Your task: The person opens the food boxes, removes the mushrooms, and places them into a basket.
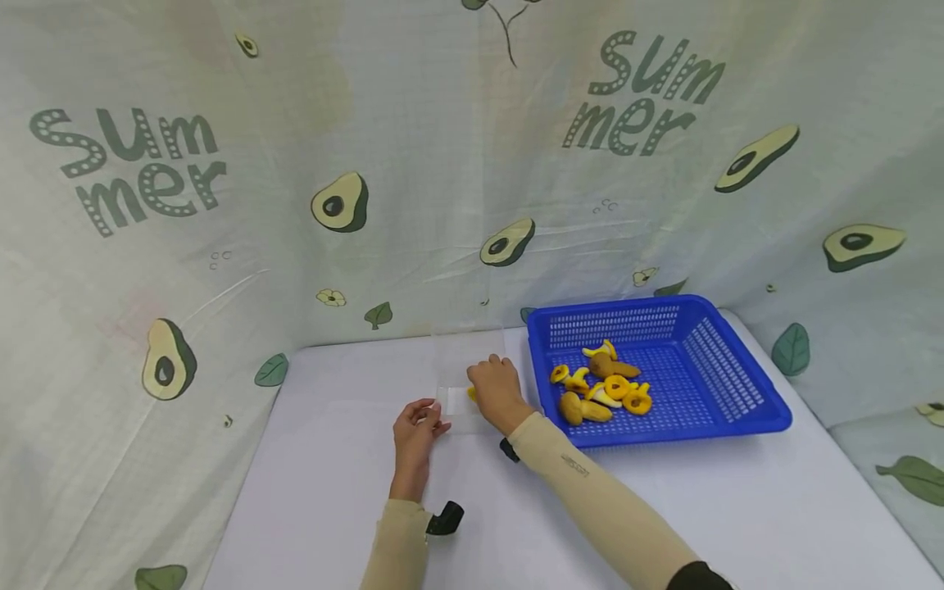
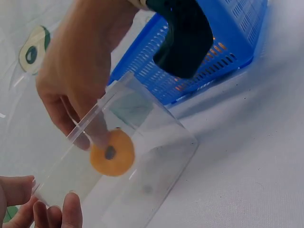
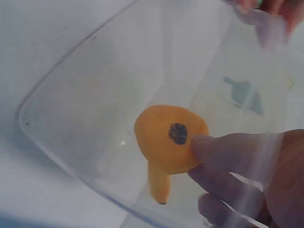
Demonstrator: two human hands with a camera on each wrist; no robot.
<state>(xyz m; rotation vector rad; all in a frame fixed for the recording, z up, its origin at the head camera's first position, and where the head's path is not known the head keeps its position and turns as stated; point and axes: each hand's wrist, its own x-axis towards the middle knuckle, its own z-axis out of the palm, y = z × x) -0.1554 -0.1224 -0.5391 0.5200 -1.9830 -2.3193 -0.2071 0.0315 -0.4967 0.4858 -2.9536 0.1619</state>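
Note:
A clear plastic box (image 2: 164, 147) stands open on the white table, its lid raised at the back. My left hand (image 1: 415, 438) pinches the box's edge on the left side, thumb and fingers at the rim. Reaching inside from the right, my right hand (image 1: 497, 395) holds a yellow mushroom (image 3: 156, 130) between thumb and fingers. The mushroom's round cap has a dark spot in the middle, and a short yellow stem shows below it in the right wrist view. In the head view the right hand mostly covers it.
A blue plastic basket (image 1: 726, 426) stands to the right of the box. In it lie several yellow mushrooms (image 1: 637, 400) and brown mushrooms (image 1: 571, 407), mostly in its left half. Behind the table hangs a cloth (image 1: 413, 270) printed with avocados and leaves.

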